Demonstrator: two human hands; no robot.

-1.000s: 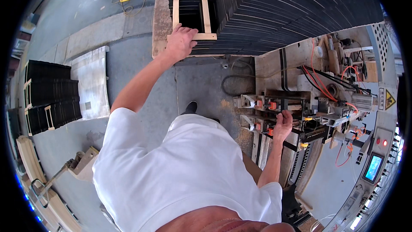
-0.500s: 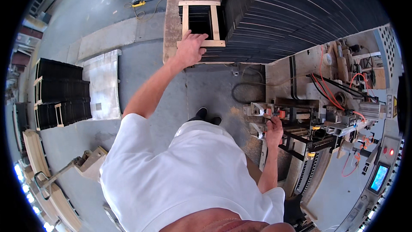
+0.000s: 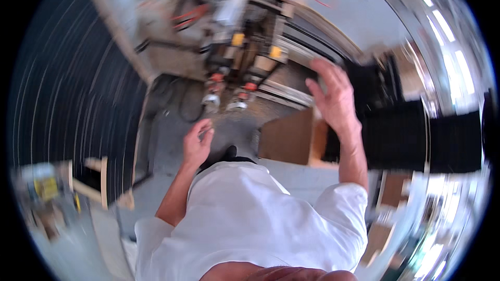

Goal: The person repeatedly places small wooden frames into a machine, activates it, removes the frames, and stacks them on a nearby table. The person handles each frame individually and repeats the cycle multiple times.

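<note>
My left hand hangs in the air in front of my body, fingers loosely bent and apart, with nothing visible in it. Beyond it is the near end of a machine with red and yellow parts, smeared by motion. My right hand is raised to the right of that machine, fingers spread and holding nothing. A brown box-like block stands lower down, between the two hands. At the far left, a pale wooden frame lies against a tall stack of black strips, away from both hands.
Stacks of black pieces stand to the right, beside my right forearm. Metal rails run off from the machine to the right. A dark hose lies on the grey floor left of the machine.
The view has swung to the right, toward the machine. My left hand has come off the wooden frame and drawn back. My right hand has left the machine part and opened.
</note>
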